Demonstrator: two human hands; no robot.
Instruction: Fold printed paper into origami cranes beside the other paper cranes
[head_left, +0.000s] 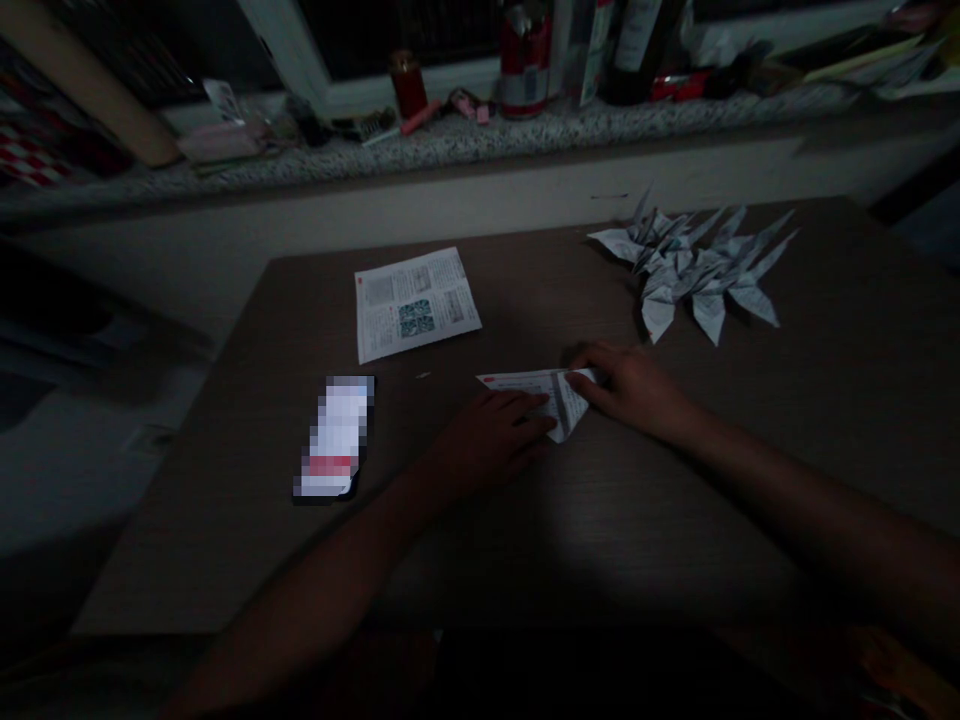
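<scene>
The left hand lies flat with its fingers together, pressing down on a folded printed paper. The right hand pinches the paper's right corner between thumb and forefinger. The paper lies on the dark wood-grain surface, between the hands, its long point reaching left and showing a small red mark. No words on it can be read.

Far right of the hands sits a heap of folded paper cranes, made from similar printed paper. Far left of the hands lies a flat printed sheet with a red heading, columns of small text and a blue-green square pattern, all too small to read. Nearer on the left, a phone has its lit screen pixelated, with a red band across it.

Along the far granite ledge stand a red-and-silver can, a dark bottle and a small red cylinder. Their labels are unreadable.
</scene>
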